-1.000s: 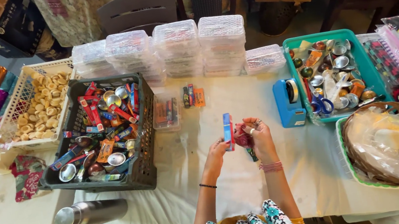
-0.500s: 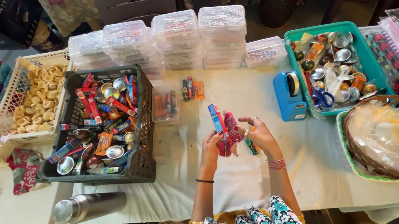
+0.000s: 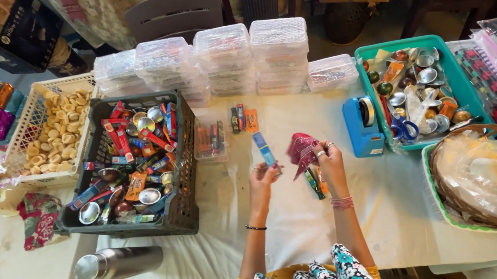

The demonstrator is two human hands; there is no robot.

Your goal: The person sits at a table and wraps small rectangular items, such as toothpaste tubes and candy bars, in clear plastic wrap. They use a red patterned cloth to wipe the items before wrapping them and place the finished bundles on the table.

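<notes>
Blue packet (image 3: 265,150), a slim flat strip, is pinched upright in the fingers of the left hand (image 3: 263,174), held above the tabletop (image 3: 308,226) just right of the small clear tray (image 3: 211,140). Right hand (image 3: 324,156) grips a maroon cloth pouch (image 3: 301,150) by its upper edge, fingers closed on it; a green stick (image 3: 313,183) lies below that hand. Packet and pouch are near each other but apart. Judged step: filling the pouch, with the packet presented for insertion. The next move calls for the pouch mouth to be opened and the packet brought across to it. Against the picture half a second earlier, both hands were together with packet and pouch overlapping; now they are separated, the packet carried left.
</notes>
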